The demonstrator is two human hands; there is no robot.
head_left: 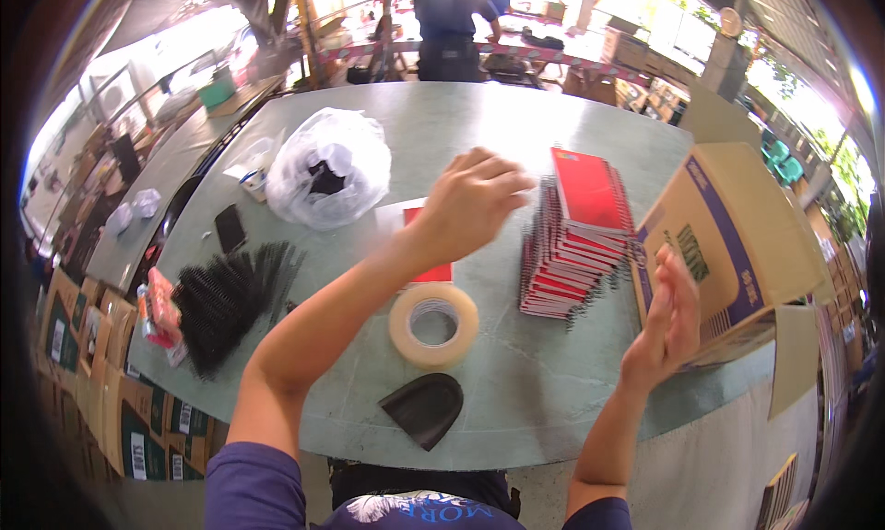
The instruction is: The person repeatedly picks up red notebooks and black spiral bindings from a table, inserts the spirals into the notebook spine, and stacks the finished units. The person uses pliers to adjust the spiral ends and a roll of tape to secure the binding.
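My left hand (pixel 475 203) is raised over the middle of the table, just left of a tall stack of red spiral-bound notebooks (pixel 590 194). Its fingers bend down toward the stack; the tips are blurred and the palm side is hidden. Between the stack and an open cardboard box (pixel 728 244), my right hand (pixel 668 313) points upward with fingers stretched, holding nothing that I can see. Partly behind my left forearm lies a red and white notebook or cover (pixel 433 274). Nearer to me are a roll of clear tape (pixel 401 332) and a dark, round-ended flat piece (pixel 426 410).
Black spiral binding coils (pixel 226 300) lie in a pile at the left, beside an orange-pink packet (pixel 163 304). Behind them are a small black rectangular object (pixel 230 228) and a white plastic bag (pixel 327 184). A person (pixel 449 28) stands beyond the table's far edge.
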